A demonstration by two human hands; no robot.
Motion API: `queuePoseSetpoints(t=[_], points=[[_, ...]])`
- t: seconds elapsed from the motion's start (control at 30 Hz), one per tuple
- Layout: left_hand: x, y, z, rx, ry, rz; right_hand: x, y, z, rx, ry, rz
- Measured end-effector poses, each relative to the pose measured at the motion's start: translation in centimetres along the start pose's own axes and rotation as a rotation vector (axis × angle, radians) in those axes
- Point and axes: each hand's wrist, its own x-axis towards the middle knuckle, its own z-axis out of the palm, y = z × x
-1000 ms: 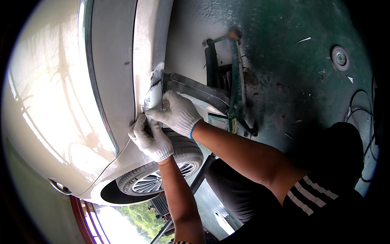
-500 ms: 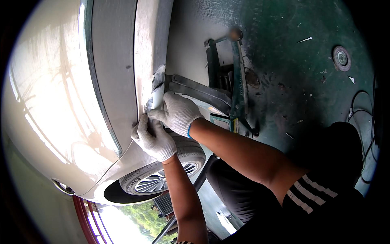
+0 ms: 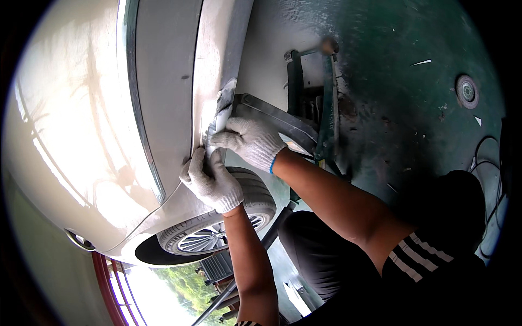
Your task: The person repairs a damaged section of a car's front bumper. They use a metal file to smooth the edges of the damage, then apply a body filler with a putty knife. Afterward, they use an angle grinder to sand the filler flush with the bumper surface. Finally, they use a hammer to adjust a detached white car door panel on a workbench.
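Both my hands wear white knit gloves and meet at the lower sill (image 3: 209, 65) of a light-coloured car. My left hand (image 3: 213, 182) has its fingers bent against the sill just ahead of the wheel; what lies between its fingertips and thumb is too small to make out. My right hand (image 3: 247, 142) is closed at the sill's lower edge, fingertips close to the left hand's. Anything in its grip is hidden. Above it, the sill has a scuffed, dark and grey damaged patch (image 3: 225, 98). A thin cord (image 3: 157, 209) runs along the car body to near my left hand.
A wheel with tyre (image 3: 255, 190) stands beside my left forearm. A dark metal arm (image 3: 277, 120) joins a green frame (image 3: 326, 103) beside the sill. On the green floor lie a round disc (image 3: 467, 91), paper scraps and a black cable (image 3: 485, 163). My bent knee (image 3: 304, 239) is close.
The car and floor have shifted slightly right in view. My right hand has slid a little along the sill edge, and the left hand's fingers have spread slightly from the thumb.
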Motion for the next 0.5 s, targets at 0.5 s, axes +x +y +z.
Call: queuePoseSetpoints(t=[0.5], points=[[-5.6,-0.1,2.3,-1.264,-0.075,-1.039,0.3,-2.2,0.8,-0.067,0.024,-0.091]])
